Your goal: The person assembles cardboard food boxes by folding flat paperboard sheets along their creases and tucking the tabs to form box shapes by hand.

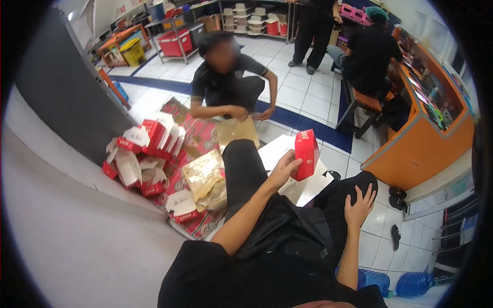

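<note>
My left hand (283,170) is closed on the side of a folded red carton box (306,155), held up in front of my lap. White print shows on its red panels. My right hand (359,206) lies with spread fingers on my right knee, holding nothing. White cardboard sheets (275,152) lie behind and below the red box, between my legs. By my left leg are flattened golden-brown wrapping sheets (204,177). A heap of red and white boxes (149,149) is piled on the patterned red mat (192,137), and one more box (182,206) sits nearer me.
A person in black (226,77) squats opposite, hands near a brown sheet (237,132). Another person sits on a wooden bench (367,101) beside an orange counter (413,154); a third stands behind. A grey door (72,72) is at left. Blue water bottles (411,284) and a sandal (395,237) lie at right.
</note>
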Available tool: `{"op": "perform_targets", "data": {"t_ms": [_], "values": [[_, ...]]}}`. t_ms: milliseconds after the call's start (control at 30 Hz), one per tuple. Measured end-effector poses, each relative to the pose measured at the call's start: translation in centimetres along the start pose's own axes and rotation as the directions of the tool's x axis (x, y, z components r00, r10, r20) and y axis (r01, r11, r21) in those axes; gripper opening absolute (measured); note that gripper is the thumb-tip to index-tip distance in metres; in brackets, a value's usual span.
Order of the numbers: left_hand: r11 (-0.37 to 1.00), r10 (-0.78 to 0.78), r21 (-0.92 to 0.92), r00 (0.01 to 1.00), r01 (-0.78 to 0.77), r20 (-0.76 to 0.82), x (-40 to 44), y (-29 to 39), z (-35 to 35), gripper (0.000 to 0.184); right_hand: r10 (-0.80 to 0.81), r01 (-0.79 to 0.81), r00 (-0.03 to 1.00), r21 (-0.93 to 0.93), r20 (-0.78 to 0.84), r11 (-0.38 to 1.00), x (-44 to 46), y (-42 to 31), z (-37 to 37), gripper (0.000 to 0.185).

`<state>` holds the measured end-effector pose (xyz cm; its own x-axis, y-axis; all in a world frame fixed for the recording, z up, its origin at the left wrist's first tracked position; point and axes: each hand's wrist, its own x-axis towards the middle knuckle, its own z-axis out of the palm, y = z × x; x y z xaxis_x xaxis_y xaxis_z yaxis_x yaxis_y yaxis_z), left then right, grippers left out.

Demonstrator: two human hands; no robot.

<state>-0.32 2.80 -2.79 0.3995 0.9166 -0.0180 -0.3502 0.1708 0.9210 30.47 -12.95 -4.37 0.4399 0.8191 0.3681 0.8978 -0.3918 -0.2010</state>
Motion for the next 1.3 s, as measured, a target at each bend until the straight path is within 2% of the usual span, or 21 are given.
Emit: {"op": "perform_targets", "data": {"t_ms": [100, 167, 300, 467, 500, 567, 600, 633, 667, 733, 767, 833, 900, 967, 1033, 1100, 1167, 1200, 1233, 1267, 1300], "values": [[0.998, -0.012, -0.064, 0.998, 0.016, 0.065, 0.2, 0.4, -0.4, 0.043, -0.019, 0.019, 1.000, -0.004, -0.020, 1.000, 0.0, 0.3, 0.4, 0.051], [0.991, 0.080, -0.109, 0.996, -0.076, 0.032, 0.5, 0.0, -0.2, 0.048, 0.013, -0.014, 1.000, -0.032, -0.004, 0.999, 0.1, 0.2, 0.4, 0.050], [0.997, 0.083, 0.004, 0.994, -0.083, 0.075, 1.0, -0.5, -0.6, 0.053, 0.006, -0.006, 1.000, -0.025, -0.010, 1.000, 0.1, 0.2, 0.5, 0.049], [0.994, 0.107, -0.045, 0.991, -0.103, 0.081, 1.3, -0.8, -0.5, 0.052, -0.013, 0.014, 0.999, 0.015, -0.051, 1.000, 0.3, 0.6, 1.1, 0.049], [0.990, 0.139, 0.012, 0.987, -0.141, 0.086, 1.3, -0.6, -0.4, 0.049, -0.022, 0.023, 0.998, 0.011, -0.062, 1.000, 1.2, 0.8, 0.8, 0.049], [0.974, 0.182, 0.121, 0.979, -0.192, 0.094, 0.6, -0.9, -0.3, 0.042, -0.135, 0.140, 0.987, -0.061, 0.090, 0.988, 3.7, 1.5, 0.0, 0.051], [0.960, 0.121, 0.237, 0.983, -0.151, 0.136, 0.4, -0.3, -0.6, 0.046, -0.180, 0.016, 0.900, 0.383, 0.398, 0.924, 8.6, -0.9, -3.2, 0.059], [0.964, 0.117, 0.224, 0.984, -0.146, 0.137, -0.1, -0.7, -0.5, 0.046, -0.302, -0.119, 0.824, 0.668, 0.479, 0.735, 10.7, -1.8, -3.2, 0.075], [0.959, 0.141, 0.231, 0.982, -0.166, 0.122, -0.1, -0.7, -0.1, 0.040, -0.446, -0.145, 0.710, 0.733, 0.545, 0.665, 13.1, -3.2, -3.5, 0.091], [0.934, 0.161, 0.310, 0.984, -0.178, 0.079, 0.8, -1.8, -0.1, 0.036, -0.481, -0.204, 0.702, 0.795, 0.525, 0.571, 14.9, -9.6, -7.2, 0.098], [0.944, 0.216, 0.225, 0.967, -0.242, 0.134, 1.0, -2.0, -0.1, 0.038, -0.523, -0.203, 0.726, 0.866, 0.447, 0.457, 16.0, -11.0, -6.3, 0.098], [0.961, 0.081, 0.252, 0.989, -0.111, 0.127, 0.2, -0.4, -0.3, 0.038, -0.487, -0.226, 0.774, 0.895, 0.405, 0.385, 16.5, -15.6, -8.2, 0.098], [0.967, 0.126, 0.208, 0.985, -0.149, 0.120, 0.2, -0.6, -0.5, 0.039, -0.529, -0.188, 0.774, 0.925, 0.347, 0.331, 16.6, -18.4, -9.1, 0.099], [0.991, 0.115, 0.063, 0.989, -0.121, 0.089, 0.3, -0.3, -0.8, 0.041, -0.543, -0.068, 0.807, 0.949, 0.233, 0.307, 16.5, -20.5, -9.5, 0.099], [0.994, 0.103, 0.010, 0.991, -0.104, 0.086, 1.0, -0.5, -1.2, 0.046, -0.529, -0.046, 0.820, 0.947, 0.217, 0.317, 16.0, -21.6, -9.3, 0.104], [0.959, 0.197, -0.203, 0.980, -0.197, -0.021, 1.3, -1.5, -0.9, 0.049, -0.580, 0.185, 0.812, 0.912, 0.069, 0.366, 15.1, -20.9, -7.2, 0.102], [0.949, 0.146, -0.262, 0.981, -0.176, -0.129, 1.7, -1.0, -0.6, 0.046, -0.574, 0.299, 0.794, 0.693, 0.201, 0.656, 12.9, -20.7, -6.5, 0.112], [0.931, 0.204, -0.266, 0.961, -0.249, -0.187, 2.5, -1.2, -0.2, 0.058, -0.619, 0.297, 0.754, 0.727, 0.219, 0.619, 12.0, -20.4, -5.4, 0.115], [0.903, 0.308, -0.235, 0.924, -0.359, -0.228, 4.4, -2.3, 0.3, 0.057, -0.665, 0.288, 0.706, 0.760, 0.243, 0.582, 11.4, -19.7, -3.7, 0.117], [0.893, 0.309, -0.253, 0.915, -0.373, -0.258, 5.1, -2.0, 1.0, 0.054, -0.692, 0.409, 0.709, 0.721, 0.135, 0.559, 11.4, -19.0, -1.1, 0.114], [0.828, 0.519, -0.025, 0.784, -0.559, -0.340, 6.2, -1.7, 1.7, 0.049, -0.626, 0.378, 0.769, 0.698, 0.128, 0.608, 11.3, -18.9, 0.2, 0.097]]}}
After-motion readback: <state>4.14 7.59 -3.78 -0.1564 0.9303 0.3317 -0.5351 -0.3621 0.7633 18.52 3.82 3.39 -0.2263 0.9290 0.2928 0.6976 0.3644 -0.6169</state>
